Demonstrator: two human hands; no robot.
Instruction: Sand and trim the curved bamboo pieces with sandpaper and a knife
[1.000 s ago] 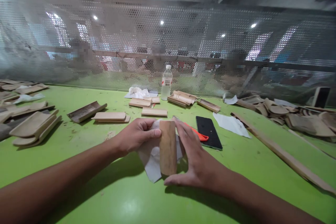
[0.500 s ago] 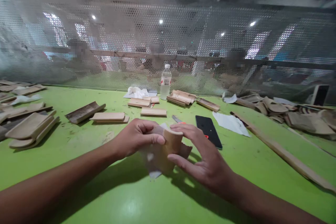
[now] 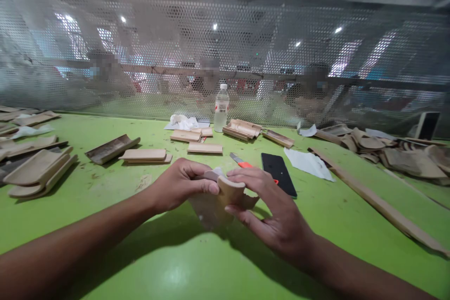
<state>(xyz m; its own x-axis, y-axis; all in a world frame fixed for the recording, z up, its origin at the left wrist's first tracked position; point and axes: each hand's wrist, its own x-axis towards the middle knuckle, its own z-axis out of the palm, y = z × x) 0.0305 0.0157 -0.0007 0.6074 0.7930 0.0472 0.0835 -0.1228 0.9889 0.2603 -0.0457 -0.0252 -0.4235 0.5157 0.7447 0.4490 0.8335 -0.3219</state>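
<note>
In the middle of the view, a curved bamboo piece (image 3: 230, 191) stands upright between my hands. My left hand (image 3: 181, 185) pinches a thin grey sheet that looks like sandpaper (image 3: 212, 175), its thumb against the bamboo's left edge. The lower part of the sheet is blurred. My right hand (image 3: 274, 208) grips the bamboo's right side, fingers behind and thumb in front. A jagged brown edge (image 3: 250, 202) shows behind the bamboo; what it belongs to is unclear. Just beyond my right fingers lies an orange-handled knife (image 3: 245, 164), partly hidden, beside a black phone (image 3: 279, 173).
Cut bamboo pieces lie at the left (image 3: 38, 173) and in a heap at the right (image 3: 404, 157). A water bottle (image 3: 221, 112) stands near the perforated screen (image 3: 158, 89). A long bamboo strip (image 3: 376, 204) and white paper (image 3: 309, 164) lie on the green table (image 3: 168, 262).
The bamboo and sheet have dipped slightly, and the sheet's white lower corner no longer shows. More of the knife's orange handle is visible. Both hands keep their grip.
</note>
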